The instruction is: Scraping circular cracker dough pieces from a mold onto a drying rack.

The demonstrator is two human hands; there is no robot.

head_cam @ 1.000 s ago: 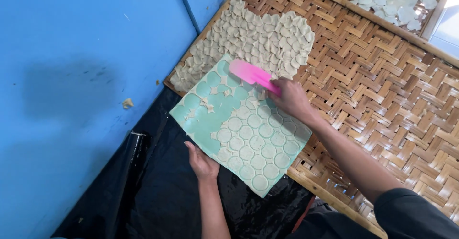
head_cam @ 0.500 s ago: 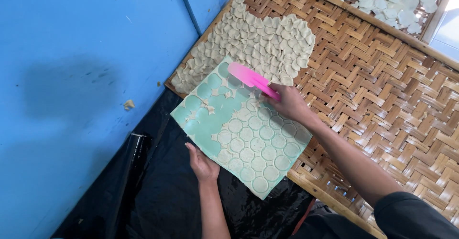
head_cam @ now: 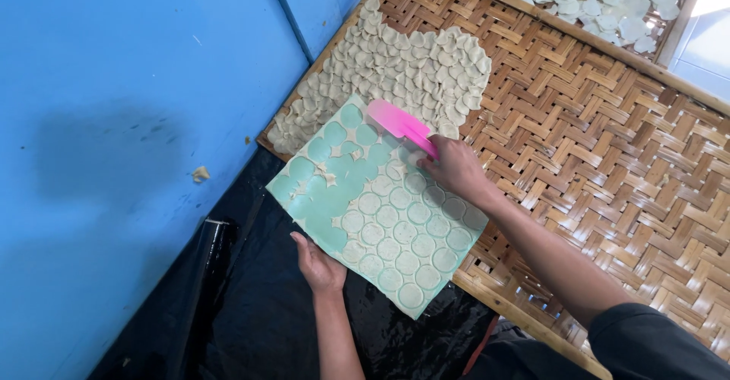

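I have my left hand point(head_cam: 319, 262) gripping the near edge of the green board point(head_cam: 376, 213) from below, tilted over the woven bamboo tray point(head_cam: 608, 159). My right hand point(head_cam: 456, 171) is clenched around the pink scraper point(head_cam: 401, 125), its blade on the board's far part. I judge a flat blade angle best, sliding under each pale dough round point(head_cam: 395, 239) without tearing. Beyond, the piled rounds point(head_cam: 403, 72) crowd the tray's corner, beside the blue wall point(head_cam: 137, 83).
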